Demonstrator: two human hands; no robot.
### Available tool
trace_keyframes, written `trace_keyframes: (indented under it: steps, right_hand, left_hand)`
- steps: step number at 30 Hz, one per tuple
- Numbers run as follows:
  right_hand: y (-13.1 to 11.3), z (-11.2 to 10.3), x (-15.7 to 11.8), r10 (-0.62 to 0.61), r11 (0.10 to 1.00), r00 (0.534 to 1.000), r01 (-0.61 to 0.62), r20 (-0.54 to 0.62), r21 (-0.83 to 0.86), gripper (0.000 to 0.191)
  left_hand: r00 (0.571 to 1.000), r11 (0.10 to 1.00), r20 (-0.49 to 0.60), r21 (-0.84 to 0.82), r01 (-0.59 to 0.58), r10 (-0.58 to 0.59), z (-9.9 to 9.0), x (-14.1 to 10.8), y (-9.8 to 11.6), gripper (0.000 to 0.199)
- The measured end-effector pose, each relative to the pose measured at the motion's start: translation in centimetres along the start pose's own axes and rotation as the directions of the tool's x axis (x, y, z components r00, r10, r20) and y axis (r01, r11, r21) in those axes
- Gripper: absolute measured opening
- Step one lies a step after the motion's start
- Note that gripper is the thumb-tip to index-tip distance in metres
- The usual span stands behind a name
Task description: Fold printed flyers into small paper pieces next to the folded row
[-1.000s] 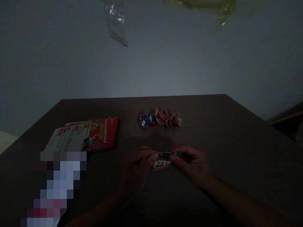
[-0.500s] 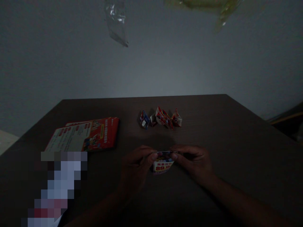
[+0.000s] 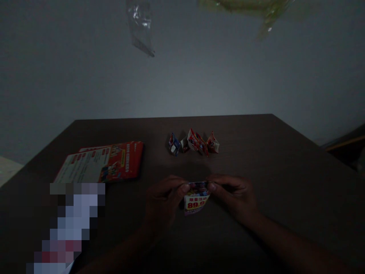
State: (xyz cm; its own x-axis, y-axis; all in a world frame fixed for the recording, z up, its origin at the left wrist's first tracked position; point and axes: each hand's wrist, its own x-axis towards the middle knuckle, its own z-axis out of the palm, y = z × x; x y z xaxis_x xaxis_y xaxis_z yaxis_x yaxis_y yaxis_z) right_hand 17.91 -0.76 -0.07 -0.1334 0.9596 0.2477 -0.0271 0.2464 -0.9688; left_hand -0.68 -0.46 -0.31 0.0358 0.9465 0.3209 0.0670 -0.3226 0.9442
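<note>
Between my two hands is a small folded piece of printed paper (image 3: 196, 201), showing red characters and "89.9" on a pale and yellow ground. My left hand (image 3: 165, 201) pinches its upper left corner between thumb and fingers. At the upper right corner, my right hand (image 3: 235, 198) grips it the same way. The printed face hangs down toward me, and its back is hidden. Beyond my hands, several small folded paper pieces (image 3: 196, 142) in red, white and blue stand in a row on the dark table (image 3: 256, 152).
On the left lies a stack of red and white printed leaflets (image 3: 125, 161). A pixelated patch (image 3: 76, 220) covers something pale in front of it. Behind the table rises a grey wall (image 3: 199, 76), with a clear plastic piece (image 3: 141, 28) and yellowish tape (image 3: 245, 5) on it.
The lower part of the paper has swung slightly down and toward me, so more of its printed face shows. Both hands keep their pinch almost in place.
</note>
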Motion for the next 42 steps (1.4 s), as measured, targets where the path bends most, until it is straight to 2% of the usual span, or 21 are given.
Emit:
trace_keyframes:
  steps: [5, 11, 18, 26, 33, 37, 42]
  right_hand:
    - [0.00, 0.03, 0.03, 0.000, 1.000, 1.000, 0.000, -0.009, -0.014, 0.007]
    - [0.20, 0.05, 0.08, -0.016, 0.997, 0.996, 0.010, -0.093, -0.073, 0.007]
    - [0.13, -0.13, 0.11, -0.052, 0.999, 0.998, 0.052, -0.043, -0.002, 0.005]
    - [-0.19, -0.01, 0.17, -0.030, 0.999, 0.998, 0.028, -0.058, -0.041, 0.007]
    - [0.14, -0.29, 0.21, 0.001, 1.000, 0.992, -0.003, -0.123, -0.019, 0.006]
    - [0.38, -0.35, 0.15, 0.004, 0.999, 0.991, -0.009, -0.131, -0.034, 0.006]
    - [0.42, -0.21, 0.10, -0.007, 1.000, 0.992, 0.003, -0.126, -0.027, 0.006]
  left_hand:
    - [1.000, 1.000, 0.000, 0.010, 0.017, -0.017, -0.09, -0.08, -0.08, 0.009]
    - [0.999, 0.999, -0.020, 0.020, 0.027, -0.027, -0.27, -0.13, -0.30, 0.009]
    - [0.999, 0.999, -0.024, 0.027, 0.033, -0.033, -0.17, 0.05, -0.16, 0.010]
    - [0.999, 0.999, -0.041, 0.036, 0.035, -0.033, -0.17, -0.03, -0.13, 0.010]
    - [0.999, 0.999, -0.019, 0.039, -0.026, 0.027, 0.01, -0.22, 0.00, 0.005]
    - [0.998, 0.999, -0.051, 0.049, -0.023, 0.026, -0.03, -0.29, -0.36, 0.005]
    - [1.000, 0.998, -0.028, 0.067, 0.010, -0.008, -0.22, -0.27, -0.32, 0.007]
